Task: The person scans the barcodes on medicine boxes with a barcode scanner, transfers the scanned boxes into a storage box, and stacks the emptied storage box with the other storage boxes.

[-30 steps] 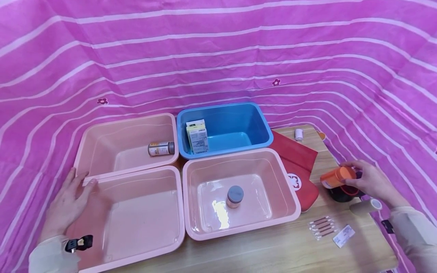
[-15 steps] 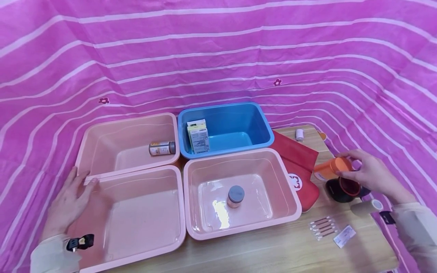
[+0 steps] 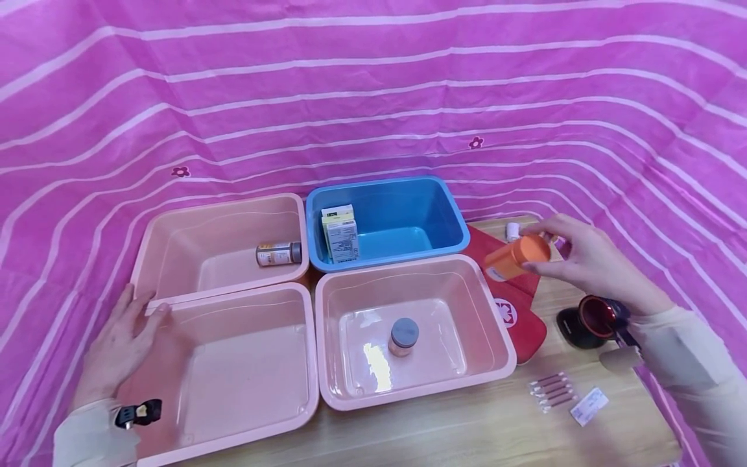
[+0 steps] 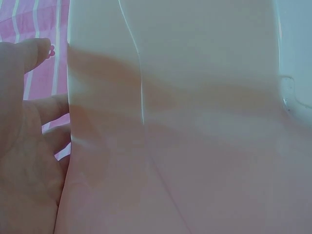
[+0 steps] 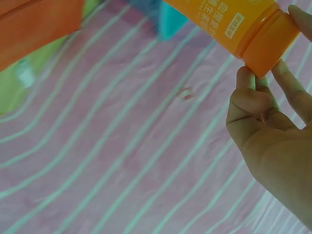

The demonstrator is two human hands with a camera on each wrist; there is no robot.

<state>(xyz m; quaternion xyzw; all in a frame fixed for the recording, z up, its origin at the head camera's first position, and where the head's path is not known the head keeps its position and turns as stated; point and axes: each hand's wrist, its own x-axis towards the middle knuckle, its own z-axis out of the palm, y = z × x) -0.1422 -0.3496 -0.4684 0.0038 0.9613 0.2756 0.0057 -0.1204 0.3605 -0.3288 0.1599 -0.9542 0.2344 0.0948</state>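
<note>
Head view: right hand [image 3: 589, 266] pinches the orange plastic bottle [image 3: 516, 257] by its cap, tilted in the air over the red pouch [image 3: 513, 285]; the fingertip hold might slip; left hand [image 3: 119, 347] rests flat on the near-left pink plastic tub [image 3: 233, 376].

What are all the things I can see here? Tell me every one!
Pink tubs: three, pale pink, left and middle of the table.
Blue tub: one, behind the near-right pink tub.
Boxes: two, white and yellow-green, standing in the blue tub.
Brown bottle: one, lying in the far-left pink tub.
Jar: one, grey lid, in the near-right pink tub.
Red pouch: one, right of the tubs.
White bottle: one, small, at the far table edge.
Black cup: one, red inside, on the table at right.
Swabs: one packet, near edge.
Table: one, wood.
Cloth: pink, striped, behind.
Orange bottle: one, held in the air.
Left hand: rests on the near-left tub.
Right hand: pinches the orange bottle.
</note>
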